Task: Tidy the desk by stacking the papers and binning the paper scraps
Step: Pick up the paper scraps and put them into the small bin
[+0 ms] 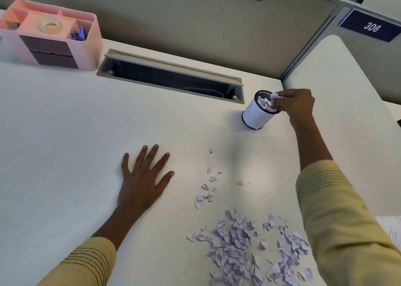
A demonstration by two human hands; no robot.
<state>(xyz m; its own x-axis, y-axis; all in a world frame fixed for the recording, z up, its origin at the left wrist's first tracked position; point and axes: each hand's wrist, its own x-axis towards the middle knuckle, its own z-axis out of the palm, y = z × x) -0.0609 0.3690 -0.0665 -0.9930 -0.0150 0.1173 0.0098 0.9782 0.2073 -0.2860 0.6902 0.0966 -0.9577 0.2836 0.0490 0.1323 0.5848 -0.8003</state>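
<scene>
Torn pale-lilac paper scraps [249, 249]: heaped on desk near edge; featherlight, flimsy, best pinched in bunches. Right hand [296, 103] pinches a few over small white mesh-rimmed bin [259, 112]. Left hand [144, 177] flat, fingers spread, empty.

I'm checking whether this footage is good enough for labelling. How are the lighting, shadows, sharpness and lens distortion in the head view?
Head view: soft, even light; only a faint shadow on the white desk below the small white mesh-rimmed bin; wide-angle bending shows in the partition edges; the pile of pale torn paper scraps and flat left hand read clearly; the right hand over the bin looks slightly soft.
</scene>
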